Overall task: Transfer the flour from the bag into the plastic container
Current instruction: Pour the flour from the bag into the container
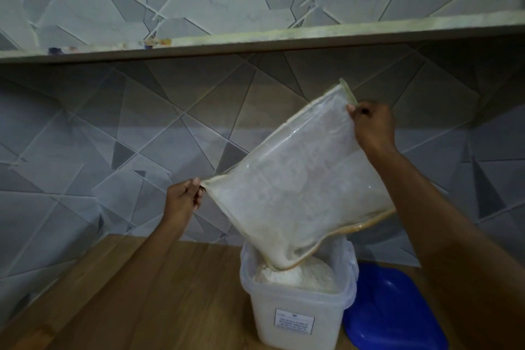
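Overhead, both hands are holding a clear plastic bag [298, 179] tipped mouth-down over the plastic container [295, 310]. The left hand [183, 202] is pinching one upper corner of the bag, its grip closed tight on the plastic, with the fingertips partly hidden behind the fold. The right hand [372, 128] is gripping the opposite, higher corner, its grip likewise closed on the bag's edge; the thumb is mostly out of sight behind the film.

Below and between the two grips, the bag's lowest corner is dipping into the container's open top, where a heap of flour [295, 275] is mounding up near the rim. How much flour is remaining in the bag is hard to judge, since the film is dusted white all over. The container is standing on the wooden tabletop [142, 307], its label too blurred to read. Just right of it, under the right forearm, a blue lid [392, 312] is lying flat, its far edge cut off by the arm. The dim light is muddying detail.
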